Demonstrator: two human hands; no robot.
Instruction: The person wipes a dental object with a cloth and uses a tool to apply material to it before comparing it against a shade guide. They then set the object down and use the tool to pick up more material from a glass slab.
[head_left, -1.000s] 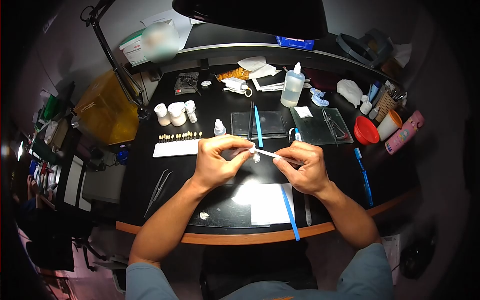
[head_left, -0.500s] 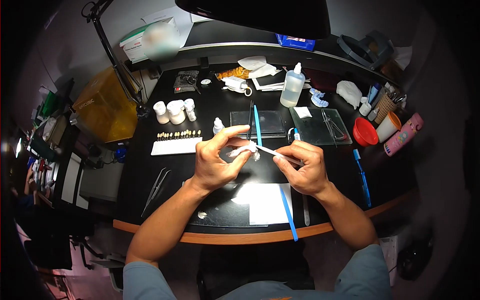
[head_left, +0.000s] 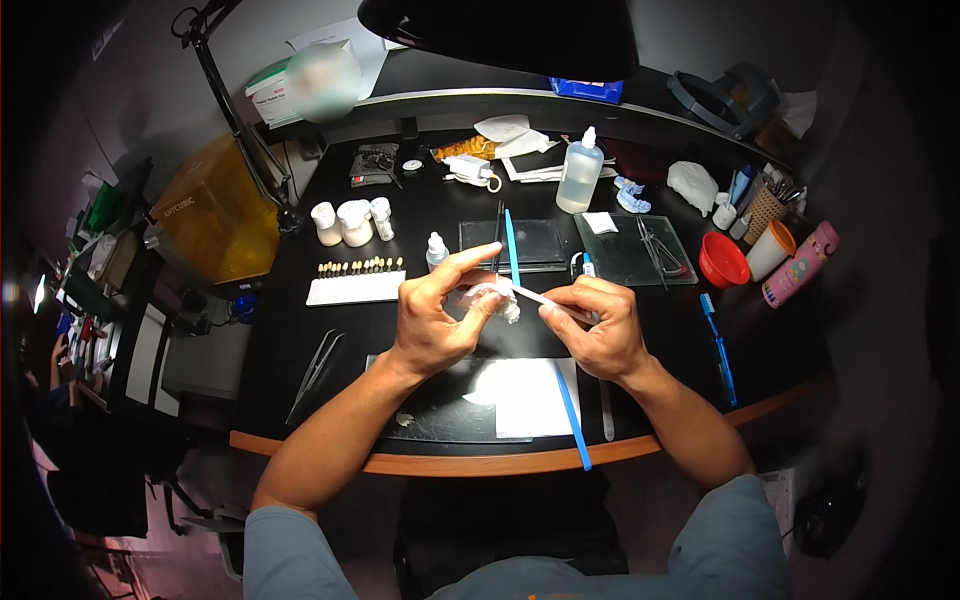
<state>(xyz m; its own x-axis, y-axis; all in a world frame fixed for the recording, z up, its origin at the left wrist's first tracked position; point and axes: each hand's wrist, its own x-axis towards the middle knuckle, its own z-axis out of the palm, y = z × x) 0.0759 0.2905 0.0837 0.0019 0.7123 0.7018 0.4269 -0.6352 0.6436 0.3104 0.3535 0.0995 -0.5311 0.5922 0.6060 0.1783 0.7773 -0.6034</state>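
**White wad and thin white tool held over the bench**

The white wad, a small crumpled piece of white material, sits above the middle of the black bench, pinched in the left hand. That hand grips it between thumb and lower fingers, while the index finger stretches out straight above it. The right hand is closed around a thin white tool, whose tip reaches leftward and touches the wad. The two hands are close together, joined only through tool and wad.

Just below the hands lies a dark mat with a white sheet on it, brightly lit. A blue stick lies slanted along the sheet's right edge. Beyond the hands lies a dark glass slab with a blue-handled instrument across it. To its right is a clear glass slab bearing metal tweezers.

A row of small tooth samples stands on a white strip left of the hands, with three white jars behind it. A small dropper bottle stands near the extended index finger. Farther back stands a clear squeeze bottle. At the right are a red bowl, a blue toothbrush and a pink case. Metal tweezers also lie at the bench's left.
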